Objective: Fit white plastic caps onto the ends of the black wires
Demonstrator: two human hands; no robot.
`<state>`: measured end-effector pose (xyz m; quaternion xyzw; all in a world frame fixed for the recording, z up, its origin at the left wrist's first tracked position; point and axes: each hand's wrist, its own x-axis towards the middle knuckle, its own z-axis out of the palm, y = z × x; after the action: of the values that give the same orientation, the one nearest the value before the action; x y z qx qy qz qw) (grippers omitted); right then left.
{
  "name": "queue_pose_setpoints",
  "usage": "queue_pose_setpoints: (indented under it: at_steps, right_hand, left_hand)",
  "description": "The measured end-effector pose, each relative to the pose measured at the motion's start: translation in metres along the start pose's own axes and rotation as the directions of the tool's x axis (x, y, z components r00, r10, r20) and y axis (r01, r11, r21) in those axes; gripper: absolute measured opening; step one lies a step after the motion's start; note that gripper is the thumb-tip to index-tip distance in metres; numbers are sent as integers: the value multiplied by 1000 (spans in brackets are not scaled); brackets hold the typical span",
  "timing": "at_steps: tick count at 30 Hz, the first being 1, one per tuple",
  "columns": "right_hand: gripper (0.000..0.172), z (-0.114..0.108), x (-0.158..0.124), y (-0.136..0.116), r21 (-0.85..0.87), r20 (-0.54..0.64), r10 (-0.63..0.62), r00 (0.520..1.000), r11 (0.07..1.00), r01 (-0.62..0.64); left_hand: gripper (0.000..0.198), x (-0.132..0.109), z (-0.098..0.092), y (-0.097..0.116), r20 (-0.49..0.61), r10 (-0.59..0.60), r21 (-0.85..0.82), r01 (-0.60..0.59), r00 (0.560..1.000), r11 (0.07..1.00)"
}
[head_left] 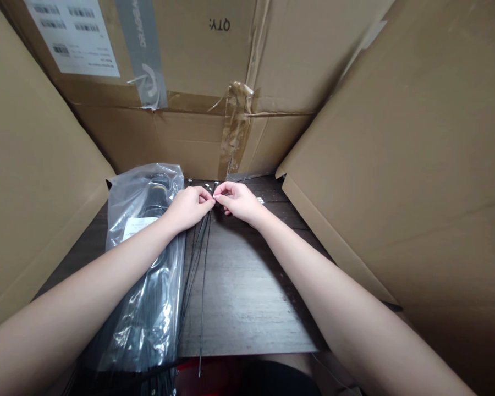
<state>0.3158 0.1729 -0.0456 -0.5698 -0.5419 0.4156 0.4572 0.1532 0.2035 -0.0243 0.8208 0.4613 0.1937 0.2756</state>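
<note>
Left-hand grip (188, 208) and right-hand grip (239, 202), both nearly closed and pinched on thin black cable ties (204, 264) at centre frame, above a dark wooden desk (247, 308), beside a clear plastic bag (148, 324) of bundled black ties at lower left, between cardboard flaps (396, 165).

Cable ties (204, 264): thin black plastic, probably matt
Bag (144, 324): clear plastic, glossy, crinkled
Tabletop (247, 297): dark wood grain, smooth
Carton (198, 60): brown cardboard, matt
Packing tape (236, 126): glossy, wrinkled
</note>
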Motion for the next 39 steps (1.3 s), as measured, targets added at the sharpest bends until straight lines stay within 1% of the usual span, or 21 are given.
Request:
queue_pose_setpoints:
  at_steps: [7, 15, 20, 25, 27, 31, 34, 37, 39]
  right_hand:
    - [13, 1, 1, 3, 18, -27, -12, 1000, 1000, 12]
    - [13, 1, -2, -3, 0, -29, 22, 999, 1000, -22]
    - [22, 0, -1, -1, 12, -43, 34, 998, 999, -33]
    - [17, -1, 2, 4, -69, -31, 2, 1000, 998, -4]
    - [16, -1, 2, 5, -70, -31, -2, 1000, 998, -1]
    - [16, -1, 0, 2, -4, -39, 9, 999, 1000, -9]
    - [15, -1, -1, -1, 89, -60, 16, 998, 996, -11]
    - [13, -3, -1, -4, 200, -107, 20, 994, 980, 2]
    - [13, -5, -1, -5, 241, -155, 14, 988, 970, 24]
  left_hand:
    - [19, -1, -1, 2, 5, -6, 10, 6, 1000, 1000]
    - [12, 0, 0, 1, 5, 4, 21, -5, 1000, 1000]
    - [12, -1, 0, 2, -8, 5, -1, -5, 1000, 1000]
    - [11, -1, -1, 2, 6, 5, 27, -5, 1000, 1000]
    - [11, -1, -1, 2, 8, 6, 28, -7, 1000, 1000]
    - [10, -1, -1, 3, -8, 2, 7, -2, 1000, 1000]
    - [10, -1, -1, 4, -25, 6, -11, -6, 1000, 1000]
    - [10, -1, -1, 5, -43, 2, -25, -3, 999, 1000]
    - [9, -1, -1, 6, -52, -7, -26, 6, 999, 1000]
